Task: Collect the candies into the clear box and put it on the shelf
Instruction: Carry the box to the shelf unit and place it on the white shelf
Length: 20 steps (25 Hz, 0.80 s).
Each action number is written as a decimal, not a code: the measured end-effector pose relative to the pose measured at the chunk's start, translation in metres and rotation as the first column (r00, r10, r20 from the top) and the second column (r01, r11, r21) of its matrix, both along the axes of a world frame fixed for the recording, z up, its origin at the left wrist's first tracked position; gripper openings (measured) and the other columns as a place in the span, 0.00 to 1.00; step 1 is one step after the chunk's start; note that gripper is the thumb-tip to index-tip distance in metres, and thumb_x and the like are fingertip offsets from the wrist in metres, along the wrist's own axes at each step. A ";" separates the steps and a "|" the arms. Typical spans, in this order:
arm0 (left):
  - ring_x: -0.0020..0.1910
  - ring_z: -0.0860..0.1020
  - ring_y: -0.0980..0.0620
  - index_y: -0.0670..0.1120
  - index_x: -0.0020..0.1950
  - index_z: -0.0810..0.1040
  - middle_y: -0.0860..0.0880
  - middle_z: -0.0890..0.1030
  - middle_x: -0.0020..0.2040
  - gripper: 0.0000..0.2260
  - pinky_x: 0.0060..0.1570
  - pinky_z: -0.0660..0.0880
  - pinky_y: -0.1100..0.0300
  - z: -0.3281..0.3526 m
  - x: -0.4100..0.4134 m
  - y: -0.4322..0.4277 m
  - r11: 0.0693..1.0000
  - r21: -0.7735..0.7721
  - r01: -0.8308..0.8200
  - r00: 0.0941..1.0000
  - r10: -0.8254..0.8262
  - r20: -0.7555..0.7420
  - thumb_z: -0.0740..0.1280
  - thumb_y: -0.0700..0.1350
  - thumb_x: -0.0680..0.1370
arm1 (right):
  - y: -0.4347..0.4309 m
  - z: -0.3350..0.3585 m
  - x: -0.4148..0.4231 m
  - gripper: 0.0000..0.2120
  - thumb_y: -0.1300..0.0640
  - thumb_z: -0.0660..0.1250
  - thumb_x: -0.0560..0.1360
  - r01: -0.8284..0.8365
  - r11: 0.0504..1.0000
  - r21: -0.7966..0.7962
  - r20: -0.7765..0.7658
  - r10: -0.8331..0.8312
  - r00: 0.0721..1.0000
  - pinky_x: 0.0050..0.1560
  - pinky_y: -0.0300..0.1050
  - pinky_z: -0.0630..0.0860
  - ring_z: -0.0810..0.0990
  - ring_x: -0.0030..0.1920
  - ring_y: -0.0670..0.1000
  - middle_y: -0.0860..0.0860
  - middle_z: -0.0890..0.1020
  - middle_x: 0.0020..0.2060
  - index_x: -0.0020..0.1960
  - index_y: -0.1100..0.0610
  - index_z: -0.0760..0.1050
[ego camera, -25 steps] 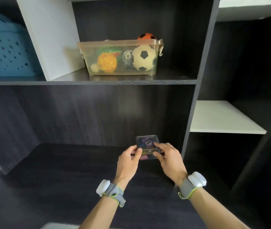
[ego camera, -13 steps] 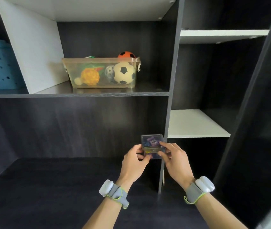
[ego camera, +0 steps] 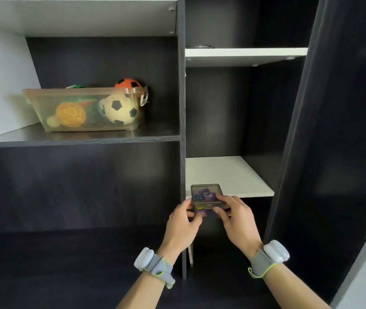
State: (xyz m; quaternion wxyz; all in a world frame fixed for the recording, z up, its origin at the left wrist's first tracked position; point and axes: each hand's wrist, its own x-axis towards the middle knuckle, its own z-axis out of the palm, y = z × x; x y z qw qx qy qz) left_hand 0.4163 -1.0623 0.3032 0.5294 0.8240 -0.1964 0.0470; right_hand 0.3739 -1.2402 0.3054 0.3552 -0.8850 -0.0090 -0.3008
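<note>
A small clear box [ego camera: 206, 194] with purple, blue and yellow wrapped candies inside is held in the air between both hands. My left hand [ego camera: 181, 224] grips its left side and my right hand [ego camera: 236, 219] grips its right side and top. The box hangs just in front of the front edge of a white shelf [ego camera: 229, 175] in the right-hand compartment, a little below the shelf's level.
A dark upright panel [ego camera: 182, 130] divides the unit. On the upper left dark shelf [ego camera: 77, 139] stands a translucent bin [ego camera: 84, 108] of toy balls. Another white shelf [ego camera: 244, 55] sits higher on the right. A dark side wall [ego camera: 333, 130] closes the right.
Both hands have carried the box to the right, from in front of the left compartment to in front of the white shelf. The view has swung right with them.
</note>
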 end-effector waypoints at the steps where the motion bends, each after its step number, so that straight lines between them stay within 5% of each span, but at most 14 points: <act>1: 0.53 0.81 0.63 0.58 0.67 0.74 0.60 0.81 0.57 0.18 0.54 0.80 0.60 0.000 0.002 -0.006 1.000 0.001 -0.011 1.000 0.011 -0.002 0.69 0.51 0.77 | -0.006 -0.001 0.006 0.19 0.57 0.72 0.77 -0.004 1.000 -0.003 -0.002 0.004 1.000 0.54 0.44 0.82 0.81 0.51 0.46 0.48 0.81 0.55 0.67 0.53 0.77; 6: 0.57 0.79 0.61 0.54 0.70 0.74 0.58 0.81 0.60 0.19 0.60 0.78 0.55 0.001 0.014 -0.037 0.996 0.011 -0.087 0.996 0.087 -0.014 0.68 0.49 0.79 | -0.040 -0.007 0.040 0.18 0.56 0.72 0.77 -0.064 0.998 -0.020 0.003 0.064 0.998 0.52 0.38 0.80 0.80 0.49 0.45 0.47 0.81 0.54 0.66 0.51 0.77; 11: 0.60 0.78 0.59 0.52 0.71 0.72 0.56 0.80 0.63 0.19 0.63 0.77 0.54 0.004 0.024 -0.051 0.988 0.045 -0.149 0.989 0.150 -0.018 0.66 0.47 0.80 | -0.053 -0.011 0.068 0.18 0.57 0.72 0.76 -0.124 0.992 -0.016 0.014 0.124 0.992 0.52 0.43 0.83 0.82 0.50 0.46 0.48 0.81 0.54 0.66 0.51 0.77; 16: 0.60 0.78 0.59 0.54 0.71 0.71 0.56 0.80 0.62 0.20 0.62 0.75 0.60 0.004 0.041 -0.057 0.982 0.102 -0.160 0.987 0.160 0.005 0.66 0.46 0.79 | -0.056 -0.012 0.093 0.18 0.56 0.72 0.77 -0.125 0.992 -0.013 0.016 0.125 0.992 0.52 0.40 0.81 0.81 0.48 0.46 0.48 0.81 0.53 0.66 0.51 0.77; 20: 0.63 0.77 0.52 0.50 0.73 0.68 0.52 0.78 0.63 0.23 0.65 0.76 0.53 0.004 0.059 -0.065 0.966 0.192 -0.176 0.983 0.163 0.082 0.66 0.46 0.78 | -0.058 -0.010 0.112 0.17 0.56 0.71 0.77 -0.094 0.995 -0.014 0.015 0.094 0.995 0.53 0.41 0.80 0.81 0.48 0.47 0.48 0.81 0.53 0.66 0.51 0.77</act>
